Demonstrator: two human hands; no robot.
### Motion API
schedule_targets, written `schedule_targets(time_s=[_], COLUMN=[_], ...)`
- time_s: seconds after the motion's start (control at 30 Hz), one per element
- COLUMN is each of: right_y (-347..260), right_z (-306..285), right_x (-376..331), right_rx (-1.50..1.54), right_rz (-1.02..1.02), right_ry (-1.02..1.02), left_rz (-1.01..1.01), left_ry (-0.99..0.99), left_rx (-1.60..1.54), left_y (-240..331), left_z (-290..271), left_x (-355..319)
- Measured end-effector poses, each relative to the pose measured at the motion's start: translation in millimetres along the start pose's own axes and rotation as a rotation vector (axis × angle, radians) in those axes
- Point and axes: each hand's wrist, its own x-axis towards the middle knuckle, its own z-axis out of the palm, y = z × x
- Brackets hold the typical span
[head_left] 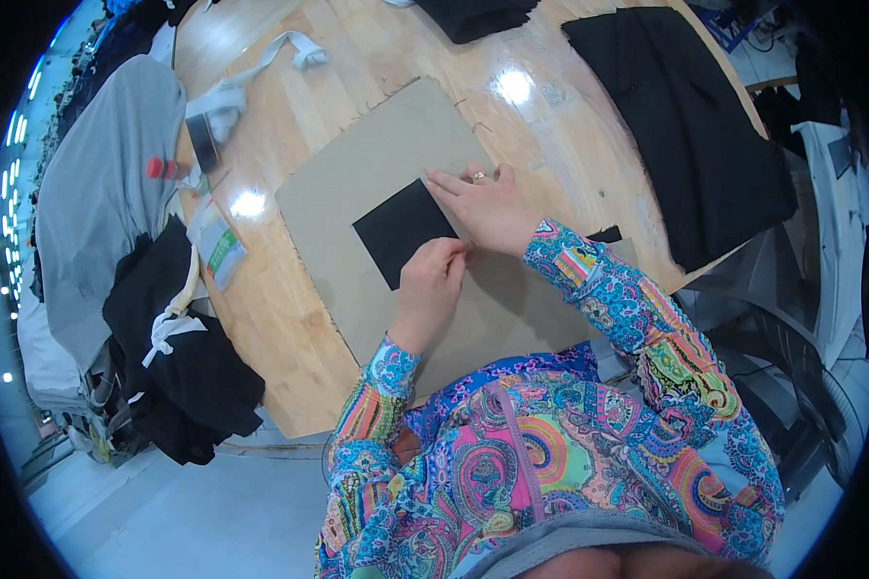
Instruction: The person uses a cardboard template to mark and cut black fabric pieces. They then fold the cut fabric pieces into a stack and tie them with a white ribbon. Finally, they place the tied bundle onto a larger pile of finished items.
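A small black fabric rectangle (396,236) lies on a sheet of brown cardboard (377,154) on a wooden table (280,318). My left hand (430,289) pinches the near right edge of the black piece with closed fingers. My right hand (488,207), a ring on one finger, lies flat along the black piece's right edge, fingers pointing left and pressing down. Both sleeves are brightly patterned.
A large black fabric piece (695,125) lies at the table's right, another black piece (478,14) at the top. White straps (241,87), a red-capped item (164,169) and a small packet (217,246) sit on the left. Grey and black garments (106,212) hang beside the table.
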Motion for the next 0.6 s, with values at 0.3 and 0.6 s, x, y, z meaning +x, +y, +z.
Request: schedule_targets(time_s=[0.3, 0.6], right_y=[1, -4], right_z=[-10, -17], right_x=[-1, 0], right_rx=[0.027, 0.001], right_rz=[-0.004, 0.01], right_ry=[-0.101, -0.153], left_rz=[-0.093, -0.069], left_ry=[0.062, 0.209], left_rx=[0.024, 0.149], left_y=[-21, -49], left_z=[-5, -17], left_x=[29, 76])
